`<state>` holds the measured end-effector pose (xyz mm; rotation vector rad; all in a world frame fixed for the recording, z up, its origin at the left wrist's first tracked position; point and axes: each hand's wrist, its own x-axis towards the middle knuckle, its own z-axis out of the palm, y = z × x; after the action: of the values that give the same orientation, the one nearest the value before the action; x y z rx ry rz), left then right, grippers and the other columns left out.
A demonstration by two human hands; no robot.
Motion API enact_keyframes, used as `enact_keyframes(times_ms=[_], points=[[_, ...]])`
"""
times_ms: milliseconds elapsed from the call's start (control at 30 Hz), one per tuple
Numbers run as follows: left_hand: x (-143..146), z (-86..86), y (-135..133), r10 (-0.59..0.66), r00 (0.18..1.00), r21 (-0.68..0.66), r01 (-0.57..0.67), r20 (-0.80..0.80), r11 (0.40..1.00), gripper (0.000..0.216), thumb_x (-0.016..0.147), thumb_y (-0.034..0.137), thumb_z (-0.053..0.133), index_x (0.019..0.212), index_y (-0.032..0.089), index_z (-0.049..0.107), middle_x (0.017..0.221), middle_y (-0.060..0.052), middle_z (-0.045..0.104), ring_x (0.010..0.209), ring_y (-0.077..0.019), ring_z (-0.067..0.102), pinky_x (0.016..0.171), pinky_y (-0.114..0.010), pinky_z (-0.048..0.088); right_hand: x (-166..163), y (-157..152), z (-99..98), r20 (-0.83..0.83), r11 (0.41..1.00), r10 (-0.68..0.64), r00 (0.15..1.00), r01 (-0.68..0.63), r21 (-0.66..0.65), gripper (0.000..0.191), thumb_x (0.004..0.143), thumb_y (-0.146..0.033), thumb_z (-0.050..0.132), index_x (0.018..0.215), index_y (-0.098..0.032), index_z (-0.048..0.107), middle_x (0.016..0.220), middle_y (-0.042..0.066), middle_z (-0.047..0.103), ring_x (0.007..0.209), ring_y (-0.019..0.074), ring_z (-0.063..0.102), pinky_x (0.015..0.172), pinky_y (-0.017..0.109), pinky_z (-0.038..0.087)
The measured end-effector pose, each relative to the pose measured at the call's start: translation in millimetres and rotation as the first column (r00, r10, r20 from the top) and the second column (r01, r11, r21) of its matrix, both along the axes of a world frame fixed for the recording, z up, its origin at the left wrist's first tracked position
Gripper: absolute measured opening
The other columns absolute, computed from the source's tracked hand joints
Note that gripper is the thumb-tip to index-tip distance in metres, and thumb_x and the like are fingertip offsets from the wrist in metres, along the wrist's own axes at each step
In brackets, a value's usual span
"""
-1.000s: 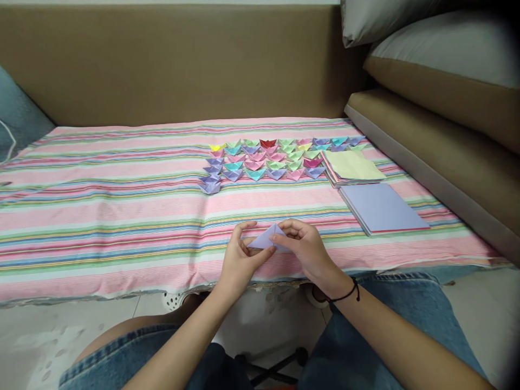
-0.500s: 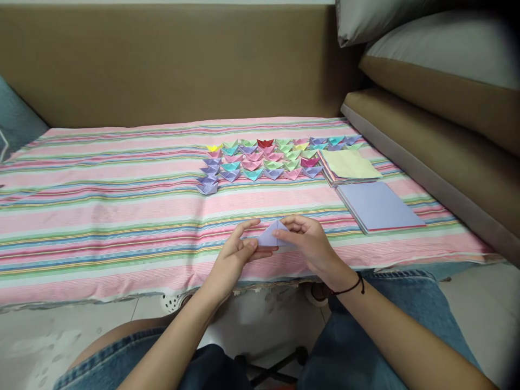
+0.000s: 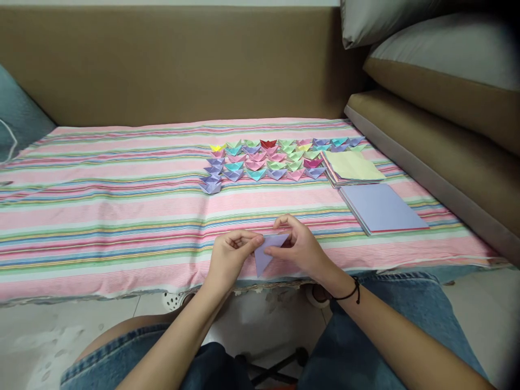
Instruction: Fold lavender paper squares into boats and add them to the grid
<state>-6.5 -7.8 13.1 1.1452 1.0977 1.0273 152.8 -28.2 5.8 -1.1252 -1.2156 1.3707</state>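
Observation:
A folded lavender paper, now a triangle with one corner pointing down, is held over the front edge of the striped cloth. My left hand pinches its upper left corner between thumb and fingers. On the right side my right hand grips it, thumb across the face and fingers behind, partly hidden by the paper. Beyond the hands, several small folded paper boats in many colours stand in rows. A lavender paper boat sits at the near left end of these rows.
Right of the boats lies a stack of paper with a pale yellow sheet on top. Nearer is a second stack topped by a lavender sheet. Large brown cushions border the right side. The striped cloth covers the seat.
The lavender triangle has turned so that its point faces down instead of up. My left fingers have closed onto its corner. The view has shifted slightly.

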Motion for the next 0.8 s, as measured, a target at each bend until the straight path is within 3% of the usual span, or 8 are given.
enact_keyframes(times_ms=[133,300,433,500,567,633,700,800], points=[[2.1,-3.1,-0.2,0.138,0.982,-0.095,-0.126,0.132,0.988,0.021,0.057,0.031,0.079,0.067,0.015,0.070,0.060,-0.001,0.067,0.056,-0.0105,0.057,0.057,-0.023,0.046,-2.9,1.4,-1.7,-0.156,0.997,-0.038,0.987,0.027,-0.068,0.046,0.059,-0.023,0.077,0.090,-0.024,0.044,0.063,-0.005,0.067,0.057,0.0141,0.063,0.055,0.024,0.047],[5.1,-1.9,0.0,0.124,0.978,-0.114,-0.106,0.169,0.988,0.021,0.061,0.029,0.077,0.069,0.015,0.064,0.059,0.002,0.062,0.053,-0.0076,0.053,0.057,-0.021,0.045,-2.1,3.4,-1.9,-0.154,0.981,-0.184,0.971,0.172,-0.087,0.043,0.057,-0.024,0.080,0.089,-0.021,0.051,0.061,-0.003,0.069,0.055,0.0142,0.063,0.057,0.027,0.052],[5.4,-1.1,-0.3,0.059,0.991,0.078,-0.069,0.120,0.995,0.017,0.070,0.025,0.070,0.075,0.018,0.056,0.062,0.004,0.058,0.057,-0.0094,0.054,0.057,-0.021,0.046,-0.6,4.8,-2.8,-0.140,0.975,-0.211,0.967,0.198,-0.103,0.034,0.056,-0.027,0.080,0.083,-0.018,0.063,0.061,-0.001,0.067,0.058,0.0150,0.064,0.059,0.028,0.054],[4.0,-1.6,-1.2,0.046,0.999,0.244,-0.043,-0.006,0.969,0.008,0.077,0.024,0.064,0.077,0.019,0.057,0.073,0.000,0.060,0.069,-0.0133,0.058,0.064,-0.025,0.048,-0.2,5.1,-3.5,-0.146,0.974,-0.220,0.964,0.208,-0.093,0.028,0.057,-0.031,0.080,0.077,-0.017,0.066,0.064,0.000,0.068,0.060,0.0162,0.065,0.058,0.029,0.055],[2.0,-2.3,-2.6,0.104,0.970,0.443,0.004,-0.219,0.897,0.005,0.081,0.023,0.057,0.080,0.021,0.062,0.089,-0.005,0.062,0.088,-0.0184,0.058,0.076,-0.031,0.048,0.0,5.3,-4.2,-0.166,0.973,-0.228,0.959,0.217,-0.081,0.026,0.058,-0.034,0.079,0.075,-0.018,0.068,0.068,0.002,0.070,0.064,0.0176,0.065,0.059,0.031,0.055],[0.5,-3.1,-4.2,0.215,0.890,0.591,0.072,-0.401,0.803,0.012,0.082,0.022,0.055,0.084,0.023,0.067,0.103,-0.008,0.060,0.100,-0.0223,0.055,0.085,-0.036,0.045,-0.1,5.3,-4.7,-0.185,0.972,-0.235,0.954,0.226,-0.068,0.024,0.060,-0.035,0.078,0.075,-0.019,0.069,0.073,0.002,0.071,0.065,0.0179,0.066,0.059,0.031,0.056],[0.3,-4.1,-5.7,0.270,0.833,0.640,0.125,-0.483,0.758,0.013,0.081,0.023,0.057,0.087,0.024,0.069,0.110,-0.009,0.059,0.101,-0.0243,0.055,0.086,-0.039,0.044,-0.4,5.3,-5.2,-0.185,0.970,-0.241,0.953,0.236,-0.050,0.022,0.061,-0.035,0.077,0.076,-0.020,0.070,0.075,0.002,0.072,0.067,0.0177,0.066,0.061,0.031,0.056],[2.8,-5.7,-7.8,0.205,0.865,0.583,0.119,-0.458,0.803,0.017,0.077,0.027,0.064,0.093,0.025,0.069,0.111,-0.008,0.063,0.100,-0.0256,0.059,0.088,-0.041,0.045,-1.7,5.2,-5.8,-0.166,0.968,-0.250,0.954,0.246,-0.046,0.023,0.060,-0.035,0.078,0.076,-0.020,0.070,0.074,0.002,0.072,0.069,0.0186,0.067,0.065,0.032,0.056]])
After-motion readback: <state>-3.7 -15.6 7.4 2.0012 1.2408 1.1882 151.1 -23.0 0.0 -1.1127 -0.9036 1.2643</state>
